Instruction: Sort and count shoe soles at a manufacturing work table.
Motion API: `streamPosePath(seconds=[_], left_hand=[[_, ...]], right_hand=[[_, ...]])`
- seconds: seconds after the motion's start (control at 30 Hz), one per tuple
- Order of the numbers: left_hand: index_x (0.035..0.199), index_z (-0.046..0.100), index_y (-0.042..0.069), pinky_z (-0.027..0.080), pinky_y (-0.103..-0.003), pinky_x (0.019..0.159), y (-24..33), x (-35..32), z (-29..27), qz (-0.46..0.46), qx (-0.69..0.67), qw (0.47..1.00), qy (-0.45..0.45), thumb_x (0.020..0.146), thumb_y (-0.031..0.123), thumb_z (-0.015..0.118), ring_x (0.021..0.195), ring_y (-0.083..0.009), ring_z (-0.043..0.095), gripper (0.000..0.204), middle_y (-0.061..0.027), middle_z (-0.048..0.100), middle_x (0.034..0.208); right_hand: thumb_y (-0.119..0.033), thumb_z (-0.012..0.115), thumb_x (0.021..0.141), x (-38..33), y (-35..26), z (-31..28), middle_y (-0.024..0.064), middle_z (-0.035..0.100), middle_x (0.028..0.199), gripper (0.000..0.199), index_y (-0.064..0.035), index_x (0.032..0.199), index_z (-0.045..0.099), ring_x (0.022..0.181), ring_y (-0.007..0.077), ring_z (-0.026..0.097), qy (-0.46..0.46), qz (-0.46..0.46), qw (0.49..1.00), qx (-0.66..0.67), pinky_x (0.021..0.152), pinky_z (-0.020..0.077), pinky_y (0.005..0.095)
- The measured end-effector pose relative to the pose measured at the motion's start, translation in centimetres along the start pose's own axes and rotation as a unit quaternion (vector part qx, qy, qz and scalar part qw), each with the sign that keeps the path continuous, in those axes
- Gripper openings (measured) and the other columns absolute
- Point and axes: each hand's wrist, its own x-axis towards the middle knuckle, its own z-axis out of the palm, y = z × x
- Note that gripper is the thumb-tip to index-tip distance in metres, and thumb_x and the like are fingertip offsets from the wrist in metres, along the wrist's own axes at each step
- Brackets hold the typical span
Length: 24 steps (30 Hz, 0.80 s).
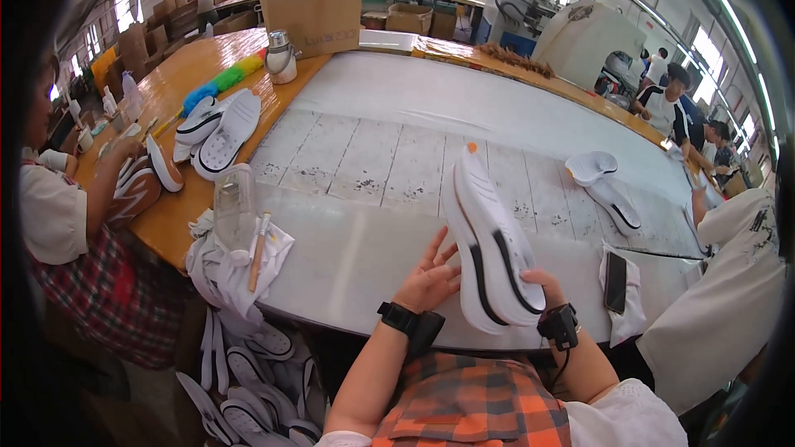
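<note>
A pair of white shoe soles (pixel 476 261) with black stripes and an orange tip stands tilted upright above the near edge of the table (pixel 339 257). My right hand (pixel 542 288) grips the pair low on its right side, thumb over the edge. To the left of the soles is my left hand (pixel 428 280), open, fingers spread and palm partly turned up; whether its fingertips touch them I cannot tell. Farther right on the table lies another white sole pair (pixel 609 190), one piece angled off the other.
At left are a clear plastic bottle (pixel 235 211), a brush (pixel 258 252) and white cloth (pixel 207 261). More soles (pixel 228 136) lie on the orange table; others (pixel 252 397) are heaped below. A phone (pixel 615 281) rests on cloth at right. Co-workers sit on both sides.
</note>
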Motion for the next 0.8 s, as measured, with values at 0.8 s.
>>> streamPosePath(seconds=[0.8], left_hand=[[0.122, 0.04, 0.005, 0.043, -0.039, 0.089, -0.6, -1.2, -1.6, -0.058, -0.004, 0.996, 0.067, 0.08, 0.01, 0.061, 0.105, -0.0235, 0.052, 0.047, -0.0097, 0.053, 0.114]], right_hand=[[-0.004, 0.056, 0.074, -2.0, 2.1, 3.4, 0.0166, 0.037, 0.132, 0.048, 0.0039, 0.12, 0.044, 0.122, 0.0252, 0.036, -0.091, -0.298, 0.931, -0.188, 0.103, 0.0249, 0.0373]])
